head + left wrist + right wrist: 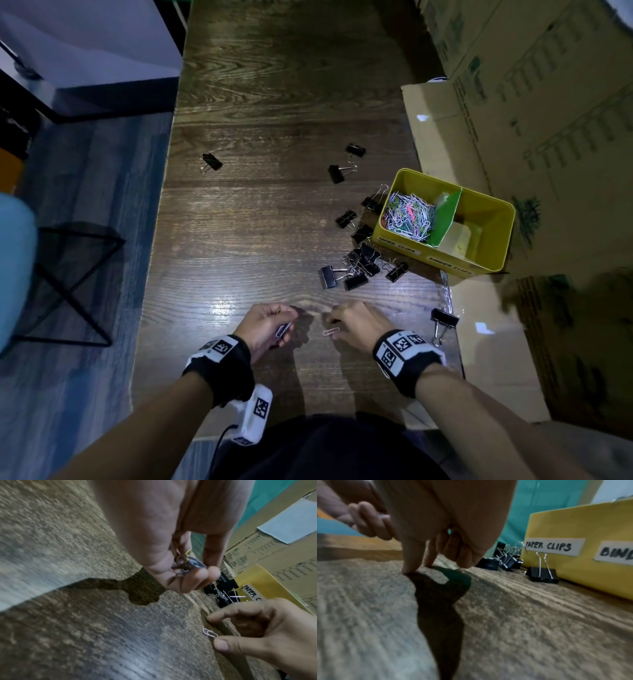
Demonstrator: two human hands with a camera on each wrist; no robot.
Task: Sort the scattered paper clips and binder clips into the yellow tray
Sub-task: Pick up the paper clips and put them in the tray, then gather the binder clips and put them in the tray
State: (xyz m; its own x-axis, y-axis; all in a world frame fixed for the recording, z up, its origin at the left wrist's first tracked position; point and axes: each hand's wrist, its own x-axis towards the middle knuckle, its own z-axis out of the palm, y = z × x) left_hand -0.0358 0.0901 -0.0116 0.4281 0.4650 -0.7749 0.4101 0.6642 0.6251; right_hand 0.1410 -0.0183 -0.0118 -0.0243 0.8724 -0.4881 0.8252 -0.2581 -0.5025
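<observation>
My left hand [270, 325] hovers over the near table and grips several paper clips [188, 563] in its curled fingers. My right hand [352, 323] is just to its right, low on the wood. Its thumb and forefinger stand apart around a pink paper clip [331, 331] [210, 632] lying flat; the thumb tip is at the clip's end. One right fingertip [408, 570] touches the table. The yellow tray [486, 214] [573, 524] stands at the right. Its paper-clip side holds a heap of clips [409, 216].
Black binder clips [363, 267] lie heaped by the tray's front corner, with others at the far middle [337, 173], far left [211, 161] and near right [444, 318]. Cardboard boxes [531, 102] line the right side. The table's left edge drops to the floor beside a black stool [68, 284].
</observation>
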